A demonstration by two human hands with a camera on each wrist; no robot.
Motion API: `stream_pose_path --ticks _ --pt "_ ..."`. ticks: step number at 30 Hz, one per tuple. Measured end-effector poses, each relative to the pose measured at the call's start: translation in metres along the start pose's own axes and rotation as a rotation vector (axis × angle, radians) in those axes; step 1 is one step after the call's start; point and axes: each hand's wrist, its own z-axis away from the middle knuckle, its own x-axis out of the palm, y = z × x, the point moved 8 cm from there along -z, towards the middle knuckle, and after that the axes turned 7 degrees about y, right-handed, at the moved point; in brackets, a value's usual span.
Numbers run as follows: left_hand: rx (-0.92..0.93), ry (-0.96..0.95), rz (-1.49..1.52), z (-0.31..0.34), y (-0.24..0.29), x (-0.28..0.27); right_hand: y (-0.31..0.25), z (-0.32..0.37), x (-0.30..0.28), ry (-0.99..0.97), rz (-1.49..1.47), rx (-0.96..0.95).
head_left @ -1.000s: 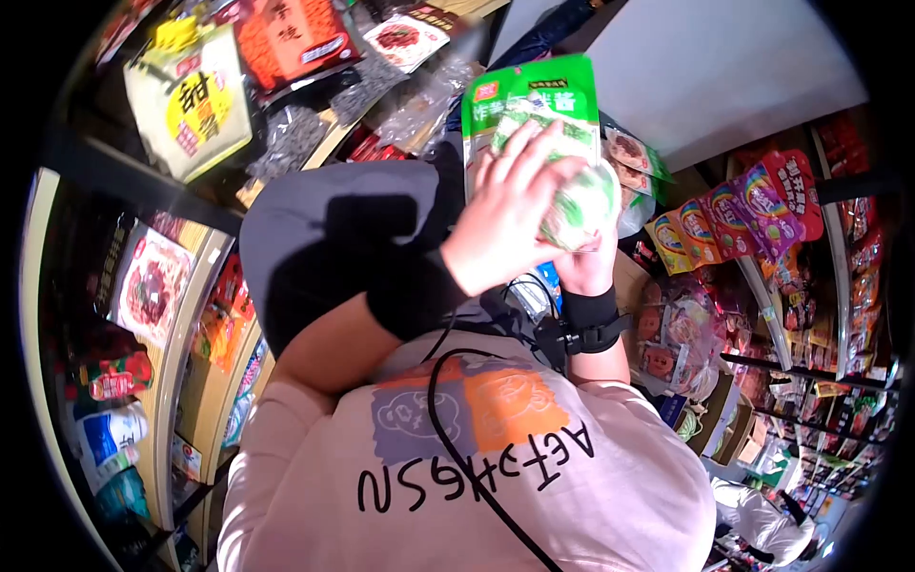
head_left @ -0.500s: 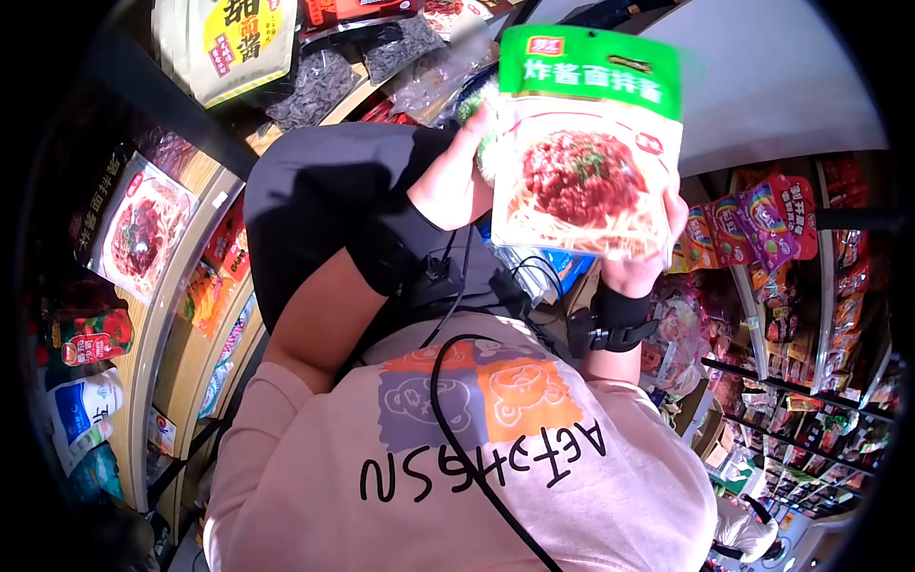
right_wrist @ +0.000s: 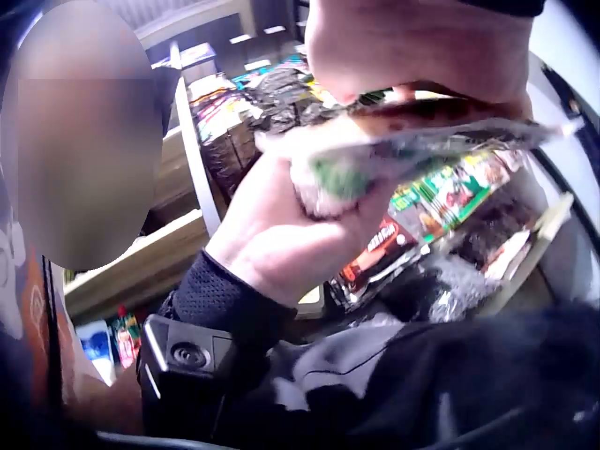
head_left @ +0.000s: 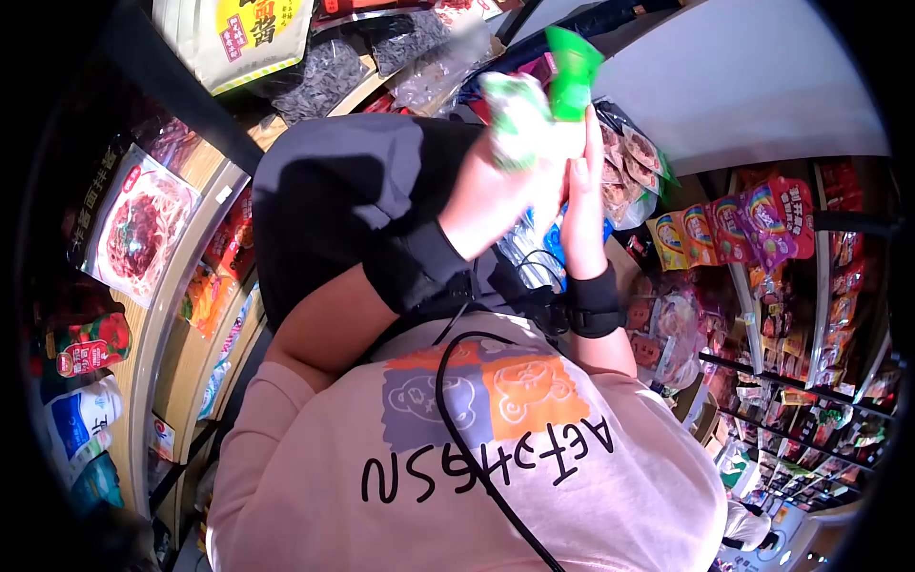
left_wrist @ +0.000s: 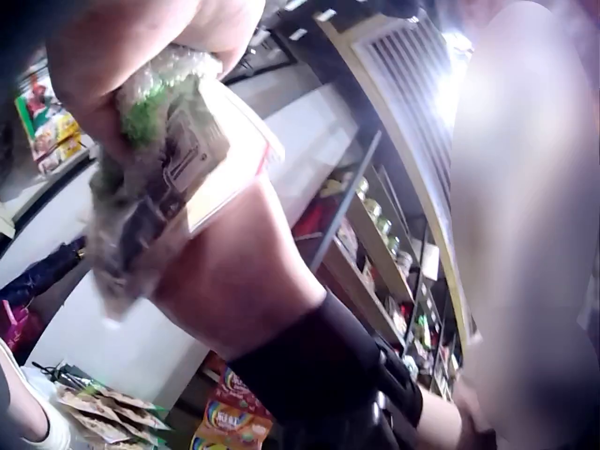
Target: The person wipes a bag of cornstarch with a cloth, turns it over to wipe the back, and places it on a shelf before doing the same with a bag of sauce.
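My left hand [head_left: 491,195] grips a crumpled clear plastic packet [head_left: 518,119] with green and white in it, blurred in the head view. The same packet [left_wrist: 150,108] bunches under the fingers in the left wrist view, and its green part [right_wrist: 339,178] shows at the palm in the right wrist view. My right hand [head_left: 584,214] holds a noodle sauce pouch with a green top [head_left: 572,71], turned nearly edge-on. The packet lies against the pouch between the two hands. Most of the pouch's printed front is hidden from the head view.
Shelves with bagged goods stand at the left, among them a pouch with a noodle picture [head_left: 143,224] and a cream sauce bag [head_left: 238,43]. Rainbow candy packs [head_left: 762,214] hang at the right. Brown-fronted pouches [head_left: 634,162] stand beyond my right hand. My knee [head_left: 353,191] is raised beside the left arm.
The pouch faced the head camera half a second ago and has turned edge-on. My left hand has come from behind it to its near side with the packet.
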Motion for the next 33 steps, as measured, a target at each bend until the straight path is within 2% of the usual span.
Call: stream_pose_path --ticks 2,3,4,6,7,10,12,14,15,16,18,20,21,22,24,25,26,27,28,30,32,33 --pt "0.342 -0.149 -0.513 0.016 0.016 0.021 0.032 0.014 0.013 0.045 -0.469 0.439" --pt "0.384 -0.185 -0.662 0.022 0.019 0.028 0.039 0.017 0.014 0.040 -0.604 0.530" --pt "0.515 -0.315 -0.921 0.027 0.019 0.046 0.043 0.021 0.013 0.033 -0.679 0.563" --pt "0.680 -0.449 -1.272 0.042 0.016 0.063 0.051 0.026 0.010 0.015 -0.767 0.602" --pt "0.654 -0.489 -1.333 0.042 0.007 0.062 0.054 0.027 0.007 0.010 -0.783 0.605" --pt "0.632 -0.503 -1.276 0.030 0.002 0.054 0.061 0.025 -0.001 -0.002 -0.795 0.602" --pt "0.629 -0.471 -1.359 0.016 0.006 0.042 0.066 0.024 -0.006 -0.011 -0.787 0.607" --pt "0.562 -0.359 -1.443 -0.004 0.004 0.020 0.071 0.027 -0.007 -0.027 -0.777 0.633" --pt "0.556 -0.271 -1.356 -0.016 0.007 0.009 0.072 0.030 -0.007 -0.042 -0.795 0.662" --pt "0.363 -0.262 -1.266 -0.032 0.000 -0.008 0.072 0.033 -0.004 -0.060 -0.815 0.685" --pt "0.013 -0.231 -0.825 -0.046 -0.013 -0.032 0.072 0.035 0.001 -0.086 -0.860 0.726" --pt "0.092 0.000 -1.005 -0.052 0.009 -0.053 0.072 0.031 0.003 -0.101 -0.903 0.746" --pt "0.239 0.180 -0.946 -0.050 0.030 -0.055 0.070 0.028 0.005 -0.117 -0.932 0.747" --pt "0.408 0.272 -0.952 -0.043 0.050 -0.049 0.067 0.024 0.007 -0.140 -0.974 0.743" --pt "0.598 0.142 -1.002 -0.028 0.056 -0.024 0.058 0.019 0.010 -0.214 -1.100 0.711" --pt "0.662 -0.034 -1.009 -0.020 0.052 -0.003 0.052 0.017 0.011 -0.261 -1.187 0.685" --pt "0.463 -0.234 -1.258 -0.006 0.024 0.010 0.047 0.015 0.012 -0.307 -1.272 0.654" --pt "0.552 -0.337 -1.298 0.011 0.012 0.028 0.054 0.012 0.006 -0.208 -1.382 0.663" --pt "0.640 -0.438 -1.336 0.026 0.000 0.046 0.058 0.014 0.004 -0.180 -1.368 0.674" --pt "0.669 -0.554 -1.304 0.051 -0.014 0.063 0.062 0.024 0.001 -0.143 -1.271 0.709" --pt "0.742 -0.757 -1.309 0.073 -0.026 0.077 0.063 0.029 -0.002 -0.131 -1.212 0.721" --pt "0.751 -0.775 -1.302 0.075 -0.025 0.079 0.064 0.031 -0.002 -0.129 -1.193 0.723"
